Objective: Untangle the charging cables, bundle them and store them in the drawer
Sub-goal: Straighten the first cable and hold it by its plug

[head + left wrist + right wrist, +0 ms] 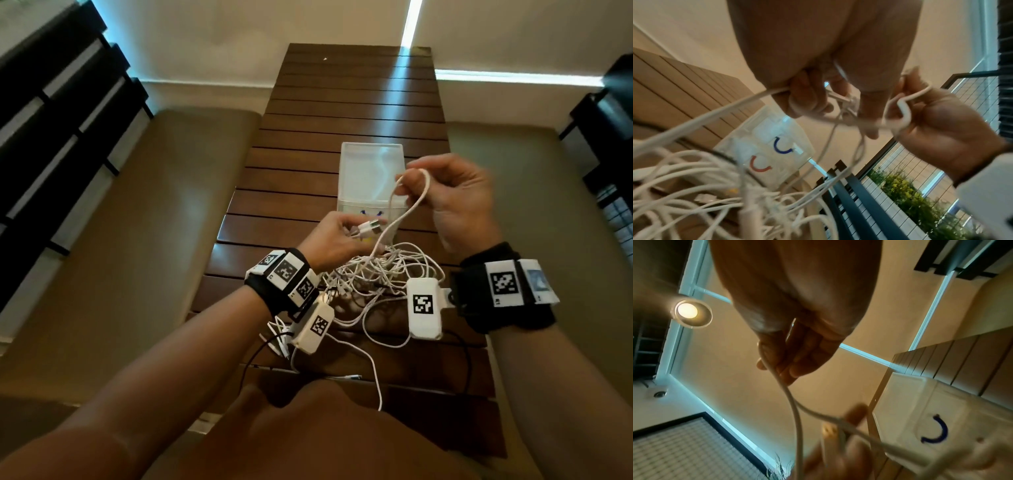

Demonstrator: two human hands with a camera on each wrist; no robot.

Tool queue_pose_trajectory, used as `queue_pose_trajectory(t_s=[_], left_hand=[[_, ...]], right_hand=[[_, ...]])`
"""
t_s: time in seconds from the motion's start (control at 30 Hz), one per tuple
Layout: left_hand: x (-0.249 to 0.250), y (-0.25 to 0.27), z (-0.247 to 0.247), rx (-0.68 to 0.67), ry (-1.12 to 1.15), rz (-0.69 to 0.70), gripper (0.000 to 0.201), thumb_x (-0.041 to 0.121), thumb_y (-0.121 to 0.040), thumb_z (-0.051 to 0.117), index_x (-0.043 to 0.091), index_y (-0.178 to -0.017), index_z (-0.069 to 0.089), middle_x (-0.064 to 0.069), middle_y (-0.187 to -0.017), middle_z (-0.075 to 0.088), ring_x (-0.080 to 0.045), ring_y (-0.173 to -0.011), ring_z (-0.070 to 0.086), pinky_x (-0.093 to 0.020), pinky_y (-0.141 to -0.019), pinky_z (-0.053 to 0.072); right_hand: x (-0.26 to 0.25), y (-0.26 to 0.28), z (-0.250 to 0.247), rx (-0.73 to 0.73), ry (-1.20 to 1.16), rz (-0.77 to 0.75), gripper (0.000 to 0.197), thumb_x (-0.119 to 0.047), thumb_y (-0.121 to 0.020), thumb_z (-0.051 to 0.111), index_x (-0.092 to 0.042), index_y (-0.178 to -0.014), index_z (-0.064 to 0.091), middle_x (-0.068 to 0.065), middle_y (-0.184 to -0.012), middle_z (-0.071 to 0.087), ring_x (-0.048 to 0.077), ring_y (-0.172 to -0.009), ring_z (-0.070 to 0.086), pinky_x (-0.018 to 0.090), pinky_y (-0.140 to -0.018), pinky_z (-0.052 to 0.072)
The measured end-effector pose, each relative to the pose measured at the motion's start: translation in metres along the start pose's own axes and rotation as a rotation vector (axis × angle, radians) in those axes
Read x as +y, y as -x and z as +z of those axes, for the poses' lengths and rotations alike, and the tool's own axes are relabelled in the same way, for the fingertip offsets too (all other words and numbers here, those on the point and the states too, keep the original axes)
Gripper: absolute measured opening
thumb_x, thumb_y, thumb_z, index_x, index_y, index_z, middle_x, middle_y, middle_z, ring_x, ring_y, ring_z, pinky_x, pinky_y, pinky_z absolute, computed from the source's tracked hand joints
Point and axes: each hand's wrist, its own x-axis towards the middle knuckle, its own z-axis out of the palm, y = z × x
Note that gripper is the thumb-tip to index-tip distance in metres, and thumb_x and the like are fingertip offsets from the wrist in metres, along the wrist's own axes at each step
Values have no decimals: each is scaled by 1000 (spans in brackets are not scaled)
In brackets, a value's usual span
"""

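The tangled heap of white charging cables [383,274] lies on the dark slatted wooden worktop [342,113], just in front of the translucent white plastic drawer box [371,171]. Above the heap, the left hand [329,240] pinches a white cable's plug ends [472,228]. The right hand [455,198] grips a raised loop of the same cable beside the box.

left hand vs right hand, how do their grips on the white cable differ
The left hand sits lower and nearer the cable pile, pinching the plug ends; the right hand is raised higher over the plastic drawer box, holding a bent loop of the white cable. The left hand grips connectors, the right hand grips mid-cable. Both hold the same cable above the wooden table, and both wear wrist cameras.
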Motion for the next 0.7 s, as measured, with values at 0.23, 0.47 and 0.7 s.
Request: queue_pose_trajectory(t_s=[0.23, 0.47, 0.7], left_hand=[[12, -6, 0, 145, 17, 66, 14, 12, -84, 72, 1, -92, 72, -19, -85, 69, -23, -73, 62, -39, -73, 53], [28, -1, -29, 211, 72, 188, 5, 2, -87, 64, -2, -86, 66, -3, -75, 65, -7, -70, 61, -22, -72, 54], [37, -3, -51, 455, 167, 271, 21, 6, -90, 62, 14, -71, 65, 13, -53, 59, 2, -49, 51, -13, -54, 43]], right_hand=[[12, 7, 6, -67, -79, 65, 25, -11, -83, 68, -22, -104, 62, 3, -91, 70, 12, -74, 67, 24, -62, 54], [79, 46, 2, -373, 434, 270, 16, -20, -96, 57, -19, -87, 71, 1, -74, 61, 9, -68, 55, 28, -67, 46], [94, 40, -27, -298, 480, 302, 9, -19, -87, 68, -26, -85, 75, -1, -83, 75, 12, -79, 67, 26, -73, 53]])
